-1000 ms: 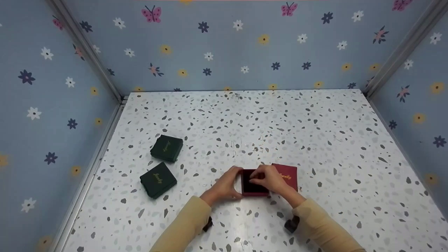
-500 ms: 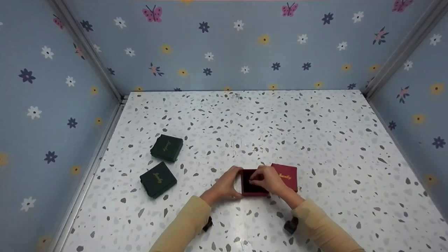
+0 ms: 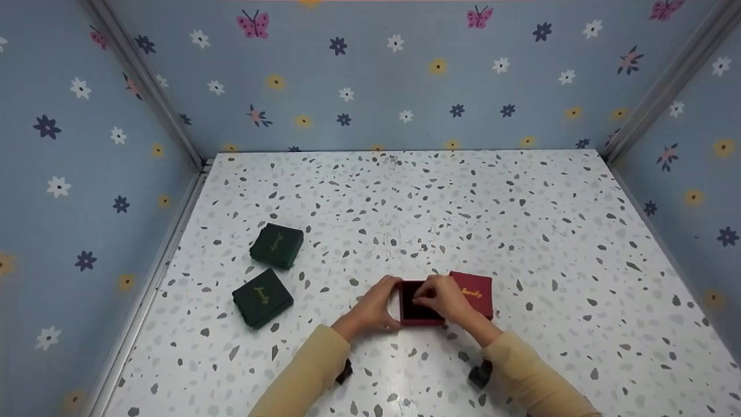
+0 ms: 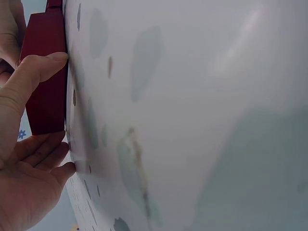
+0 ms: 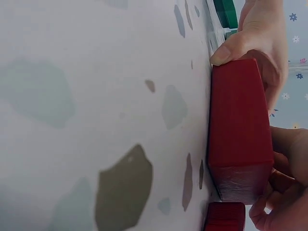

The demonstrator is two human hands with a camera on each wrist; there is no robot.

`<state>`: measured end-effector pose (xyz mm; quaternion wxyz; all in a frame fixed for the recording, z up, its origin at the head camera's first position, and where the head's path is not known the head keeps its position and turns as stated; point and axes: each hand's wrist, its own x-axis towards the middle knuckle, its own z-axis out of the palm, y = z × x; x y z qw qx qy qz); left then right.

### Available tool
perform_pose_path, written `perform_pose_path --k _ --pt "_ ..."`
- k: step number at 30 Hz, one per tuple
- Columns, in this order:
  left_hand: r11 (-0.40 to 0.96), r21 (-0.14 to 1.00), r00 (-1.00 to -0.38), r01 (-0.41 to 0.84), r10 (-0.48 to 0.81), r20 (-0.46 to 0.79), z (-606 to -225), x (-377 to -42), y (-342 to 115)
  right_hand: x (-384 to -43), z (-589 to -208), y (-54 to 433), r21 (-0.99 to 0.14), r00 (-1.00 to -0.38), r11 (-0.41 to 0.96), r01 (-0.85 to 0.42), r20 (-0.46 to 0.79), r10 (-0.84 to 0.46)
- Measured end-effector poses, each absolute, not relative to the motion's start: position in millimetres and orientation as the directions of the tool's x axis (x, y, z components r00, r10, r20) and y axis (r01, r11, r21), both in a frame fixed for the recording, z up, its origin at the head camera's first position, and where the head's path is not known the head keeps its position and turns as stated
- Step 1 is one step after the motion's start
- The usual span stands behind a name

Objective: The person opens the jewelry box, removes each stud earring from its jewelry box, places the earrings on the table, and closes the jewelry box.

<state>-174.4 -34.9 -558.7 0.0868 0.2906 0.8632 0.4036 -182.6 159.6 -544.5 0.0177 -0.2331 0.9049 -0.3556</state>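
An uncovered red jewelry box with a dark lining sits on the table at front centre. My left hand grips its left end, thumb at the near side and fingers at the far side. In the left wrist view the thumb presses on the red box wall. My right hand reaches over the box with thumb and forefinger brought together inside it. Whether anything lies between those fingertips is hidden. Beside the box, partly behind the right hand, lies the red lid with gold lettering.
Two dark green jewelry boxes, one farther back and one nearer, stand at left. Several tiny, thin jewelry pieces lie beyond the hands, too small to tell apart. Flowered panels enclose the speckled table at the back and sides.
Both hands stay almost still at the box. The right wrist shifts very slightly; the box, lid and green boxes keep their places.
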Motion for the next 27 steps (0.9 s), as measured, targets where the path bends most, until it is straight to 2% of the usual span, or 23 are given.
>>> perform_pose_path --k 12,27 --pt "0.507 0.751 -0.819 0.424 0.568 0.079 -557.3 -173.9 -34.2 -181.7 -543.1 159.5 -0.663 -0.901 0.643 -0.383 0.116 -0.418" --pt "0.504 0.759 -0.822 0.413 0.566 0.071 -557.2 -173.7 -34.0 -182.7 -538.1 161.1 -0.735 -0.911 0.575 -0.36 0.144 -0.386"
